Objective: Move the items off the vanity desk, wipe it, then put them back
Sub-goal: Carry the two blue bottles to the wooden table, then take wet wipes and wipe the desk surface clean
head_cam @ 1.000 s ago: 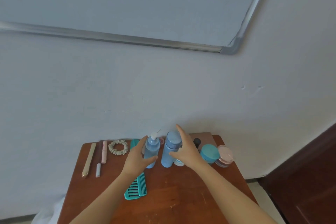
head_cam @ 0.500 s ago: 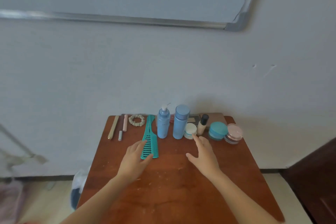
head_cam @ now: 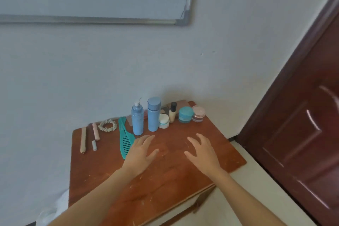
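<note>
With your left grip and right grip wide and empty over the table, take the probably light, slippery pump bottle around its body.

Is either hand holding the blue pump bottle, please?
No, the left hand and right hand are open over the desk, clear of the pump bottle.

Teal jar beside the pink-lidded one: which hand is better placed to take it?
Probably right: the right hand, open, is nearer the teal jar; the left hand is beside the comb.
</note>
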Tool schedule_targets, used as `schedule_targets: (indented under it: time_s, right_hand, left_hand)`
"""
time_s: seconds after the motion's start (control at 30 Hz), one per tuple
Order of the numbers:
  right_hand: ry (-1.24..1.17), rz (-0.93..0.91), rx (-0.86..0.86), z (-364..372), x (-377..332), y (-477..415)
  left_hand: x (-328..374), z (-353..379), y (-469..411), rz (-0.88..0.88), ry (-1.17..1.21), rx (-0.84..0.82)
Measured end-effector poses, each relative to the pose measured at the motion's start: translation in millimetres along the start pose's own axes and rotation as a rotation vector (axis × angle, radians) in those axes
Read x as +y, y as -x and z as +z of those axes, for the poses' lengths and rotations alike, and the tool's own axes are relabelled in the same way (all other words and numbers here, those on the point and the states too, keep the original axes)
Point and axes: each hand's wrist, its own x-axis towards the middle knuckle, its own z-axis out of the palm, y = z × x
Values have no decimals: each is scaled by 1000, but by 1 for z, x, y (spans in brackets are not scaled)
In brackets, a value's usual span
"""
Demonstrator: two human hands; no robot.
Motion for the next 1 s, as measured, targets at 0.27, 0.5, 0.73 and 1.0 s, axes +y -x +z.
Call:
schedule_targets:
  time_s: [0.27, 0.5, 0.73, 1.0]
  right_hand:
    - [34, 295, 159, 17, -46, 94]
    - [148, 567, 176, 18, -75, 232]
    - [167, 922, 348, -13, -91, 381]
    - [141, 1328, 463, 3, -155, 589]
  left_hand:
    - [-41, -44, 20, 293, 74, -118]
    - [-5, -35, 74, 603, 120, -372]
    - [97, -13, 158, 969, 156, -585]
    - [177, 13, 332, 1354, 191, -774]
